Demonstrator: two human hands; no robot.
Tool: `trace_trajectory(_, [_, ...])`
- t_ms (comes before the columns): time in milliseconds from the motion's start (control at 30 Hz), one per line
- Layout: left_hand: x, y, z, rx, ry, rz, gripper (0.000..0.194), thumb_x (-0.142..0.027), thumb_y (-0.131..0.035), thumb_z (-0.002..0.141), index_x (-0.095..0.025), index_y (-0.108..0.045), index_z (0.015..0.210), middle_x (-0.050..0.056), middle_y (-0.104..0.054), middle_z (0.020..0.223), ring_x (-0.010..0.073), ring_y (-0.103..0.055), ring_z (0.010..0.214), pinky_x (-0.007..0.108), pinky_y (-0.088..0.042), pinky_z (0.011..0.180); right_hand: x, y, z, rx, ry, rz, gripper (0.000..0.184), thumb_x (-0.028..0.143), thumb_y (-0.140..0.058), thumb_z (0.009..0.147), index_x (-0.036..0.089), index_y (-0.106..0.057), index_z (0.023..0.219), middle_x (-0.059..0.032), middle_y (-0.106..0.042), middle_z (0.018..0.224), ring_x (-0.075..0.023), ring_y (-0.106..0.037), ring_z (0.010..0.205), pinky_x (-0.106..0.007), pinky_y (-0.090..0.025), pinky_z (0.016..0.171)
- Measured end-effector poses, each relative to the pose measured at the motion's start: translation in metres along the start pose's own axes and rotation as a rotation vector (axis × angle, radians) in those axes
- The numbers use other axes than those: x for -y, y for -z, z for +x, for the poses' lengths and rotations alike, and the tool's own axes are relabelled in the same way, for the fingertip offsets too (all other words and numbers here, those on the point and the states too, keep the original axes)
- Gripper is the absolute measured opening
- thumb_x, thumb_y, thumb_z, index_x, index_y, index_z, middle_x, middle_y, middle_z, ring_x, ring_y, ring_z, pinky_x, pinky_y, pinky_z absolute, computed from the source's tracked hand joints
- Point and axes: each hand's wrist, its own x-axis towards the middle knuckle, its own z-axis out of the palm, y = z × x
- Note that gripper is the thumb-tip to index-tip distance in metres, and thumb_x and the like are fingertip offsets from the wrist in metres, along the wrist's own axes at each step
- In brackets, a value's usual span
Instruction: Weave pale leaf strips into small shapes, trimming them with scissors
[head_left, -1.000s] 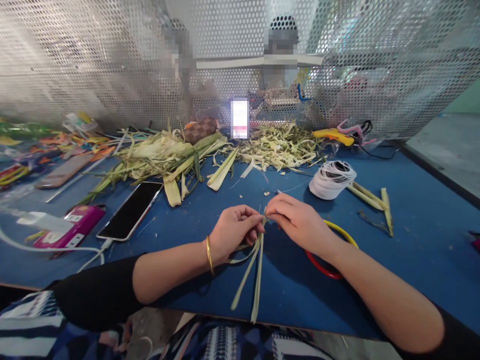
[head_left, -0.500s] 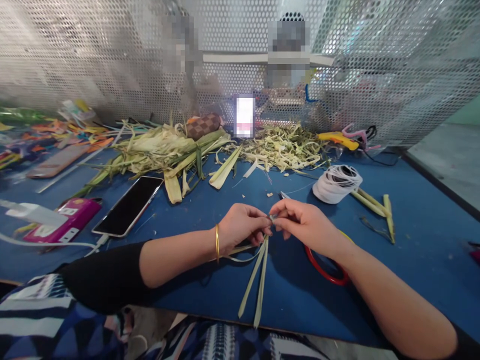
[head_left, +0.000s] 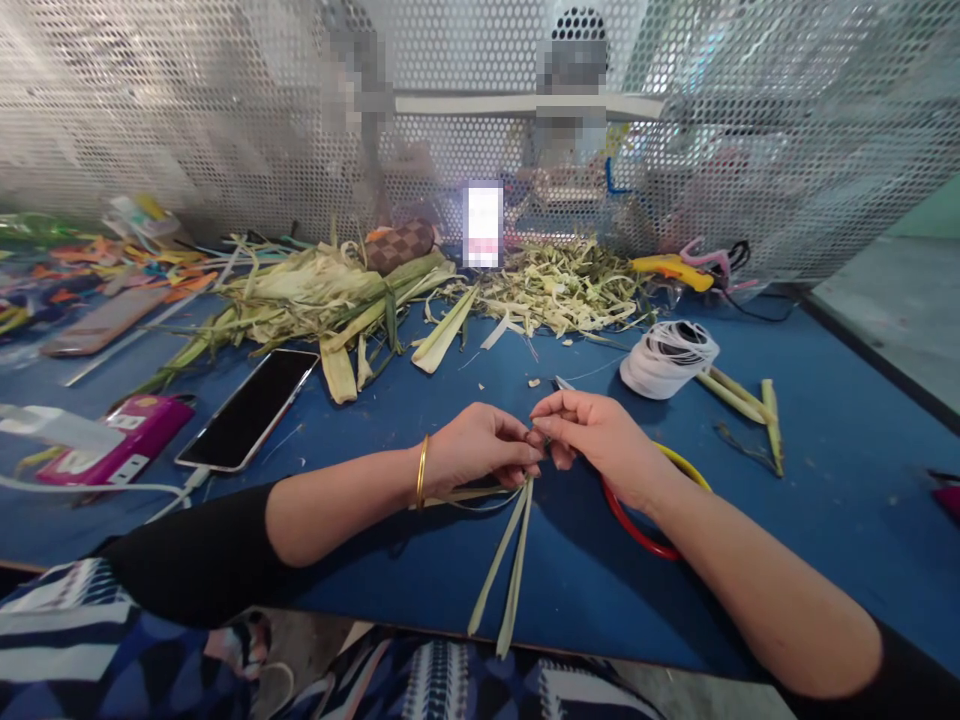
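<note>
My left hand (head_left: 491,445) is closed in a pinch on narrow pale-green leaf strips (head_left: 516,570), which hang down over the blue table toward its front edge. Other strip ends trail left beneath the wrist. Right beside it, my right hand (head_left: 577,430) pinches at the top of the same bundle; the exact spot is hidden by the fingertips. Scissors with red and yellow handles (head_left: 637,535) lie partly under my right hand, their metal tip showing beyond the fingers. A spool of white string (head_left: 670,360) sits past my right hand, a thin thread running from it.
A heap of corn husks (head_left: 315,300) and a pile of shredded scraps (head_left: 570,290) line the mesh partition (head_left: 480,150). On the left lie a black-screened phone (head_left: 251,410) on a cable and a magenta box (head_left: 120,440). Stalk pieces (head_left: 750,405) and a yellow-handled tool (head_left: 671,270) lie right.
My right fingers have shifted slightly up and left against the left fingertips. The whole view has moved a little; the strips remain held.
</note>
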Motion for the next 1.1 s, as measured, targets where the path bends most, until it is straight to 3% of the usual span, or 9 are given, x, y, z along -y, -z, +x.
trace_trajectory(167, [0.000,-0.001,0.001,-0.055,0.002,0.005,0.011,-0.016,-0.062,0.078,-0.011,-0.065,0.069,0.000,-0.063,0.058,0.0044,-0.053,0.045,0.016,-0.046,0.047,0.008,0.010,-0.006,-0.067,0.153,-0.125,0.024,0.034,-0.060,0.076,0.017,-0.063,0.094,-0.0029,-0.067,0.080,-0.0091,-0.053,0.049,-0.025,-0.045,0.051])
trace_trajectory(233, [0.001,0.000,0.001,-0.054,0.009,-0.001,0.012,-0.018,-0.063,0.078,-0.011,-0.065,0.069,0.000,-0.063,0.058,0.0044,-0.052,0.045,0.015,-0.045,0.046,0.010,0.017,-0.009,-0.095,0.236,-0.309,0.018,0.031,-0.060,0.077,0.018,-0.066,0.088,-0.0013,-0.065,0.074,-0.0097,-0.053,0.050,-0.026,-0.045,0.053])
trace_trajectory(367, [0.000,0.001,0.001,-0.055,0.010,0.009,0.014,-0.017,-0.060,0.079,-0.011,-0.065,0.067,0.000,-0.062,0.058,0.0042,-0.050,0.045,0.015,-0.043,0.043,0.008,0.022,-0.012,0.004,0.337,-0.615,0.012,0.028,-0.060,0.079,0.020,-0.069,0.080,-0.0014,-0.064,0.076,-0.0120,-0.055,0.058,-0.026,-0.043,0.057])
trace_trajectory(533, [-0.001,0.001,0.001,-0.063,0.014,0.009,0.015,-0.016,-0.058,0.080,-0.011,-0.063,0.066,-0.001,-0.061,0.058,0.0038,-0.048,0.044,0.014,-0.040,0.039,0.002,0.015,-0.010,0.005,0.344,-0.865,0.010,0.027,-0.065,0.078,0.020,-0.066,0.070,-0.0006,-0.061,0.071,-0.0138,-0.056,0.064,-0.026,-0.039,0.058])
trace_trajectory(933, [-0.004,0.000,-0.001,-0.164,0.014,0.007,0.005,-0.009,-0.064,0.070,-0.013,-0.067,0.071,-0.006,-0.051,0.045,0.0032,-0.042,0.038,0.014,-0.028,0.035,0.005,0.015,-0.015,0.168,0.397,-0.797,0.015,0.021,-0.061,0.080,0.020,-0.060,0.065,0.0021,-0.056,0.068,-0.0117,-0.051,0.062,-0.026,-0.039,0.061])
trace_trajectory(1033, [-0.003,0.002,0.000,-0.174,-0.007,0.023,0.004,-0.011,-0.066,0.068,-0.014,-0.066,0.071,-0.006,-0.053,0.048,0.0030,-0.042,0.039,0.014,-0.028,0.036,0.004,0.015,-0.013,0.103,0.397,-0.729,0.011,0.025,-0.059,0.081,0.020,-0.061,0.071,0.0002,-0.059,0.072,-0.0134,-0.055,0.064,-0.027,-0.042,0.061])
trace_trajectory(1100, [-0.001,0.003,0.000,-0.167,-0.030,0.039,0.004,-0.012,-0.068,0.067,-0.014,-0.066,0.071,-0.005,-0.056,0.051,0.0032,-0.043,0.040,0.014,-0.028,0.035,0.001,0.013,-0.011,0.025,0.364,-0.570,0.008,0.025,-0.056,0.082,0.021,-0.060,0.088,-0.0023,-0.063,0.084,-0.0140,-0.060,0.067,-0.029,-0.047,0.063])
